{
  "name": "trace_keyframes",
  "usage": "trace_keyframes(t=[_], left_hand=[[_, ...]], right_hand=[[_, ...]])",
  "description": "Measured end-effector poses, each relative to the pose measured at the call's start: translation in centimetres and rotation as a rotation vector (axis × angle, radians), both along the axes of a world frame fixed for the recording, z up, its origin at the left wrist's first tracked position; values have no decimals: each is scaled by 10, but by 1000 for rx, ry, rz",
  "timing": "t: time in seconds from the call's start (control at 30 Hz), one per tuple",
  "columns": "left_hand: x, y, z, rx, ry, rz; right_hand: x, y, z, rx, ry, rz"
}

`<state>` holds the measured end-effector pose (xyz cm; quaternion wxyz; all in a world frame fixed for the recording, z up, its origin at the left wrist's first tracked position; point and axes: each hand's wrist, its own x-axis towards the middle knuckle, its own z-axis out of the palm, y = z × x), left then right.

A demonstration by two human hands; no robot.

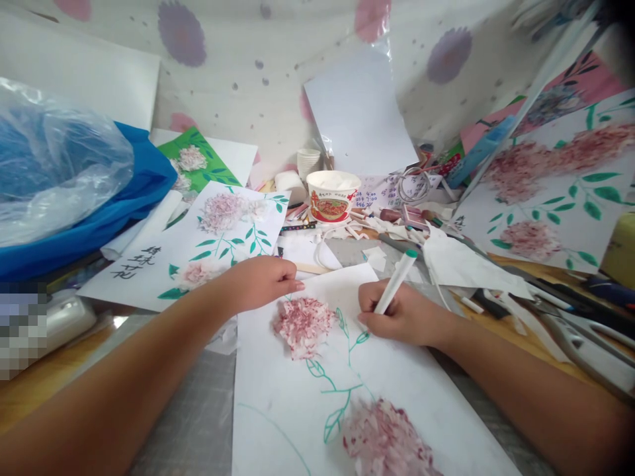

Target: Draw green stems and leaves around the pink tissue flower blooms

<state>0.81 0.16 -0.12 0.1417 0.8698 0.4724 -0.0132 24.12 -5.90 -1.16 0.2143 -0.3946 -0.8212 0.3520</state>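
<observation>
I pinch a green-ended marker (398, 276) between the fingers of my right hand (401, 316), over the sheet (272, 430) at its upper right, beside an outlined leaf (363, 338). My left hand (270, 281) is at the sheet's top left, fingers curled in; I cannot tell whether they pinch anything. One fluffy flower (303, 328) sits on the sheet just below that hand, another near the sheet's bottom. Beyond the sheet stands a bowl (333, 198); left of the sheet lies a picture (149, 277).
</observation>
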Motion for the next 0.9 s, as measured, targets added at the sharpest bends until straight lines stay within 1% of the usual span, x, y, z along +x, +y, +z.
trace_keyframes(t=[0.17,0.27,0.53,0.73,0.9], left_hand=[[-2,1,-1,13,-12,-35],[-2,1,-1,13,-15,-30],[1,-2,1,10,-13,-5],[1,-4,3,3,-21,6],[0,-3,2,2,-4,12]], right_hand=[[1,1,-2,39,8,21],[2,1,-3,54,9,26],[4,2,-7,-6,140,-35],[2,0,-7,-30,145,-15],[2,1,-7,-38,133,-15]])
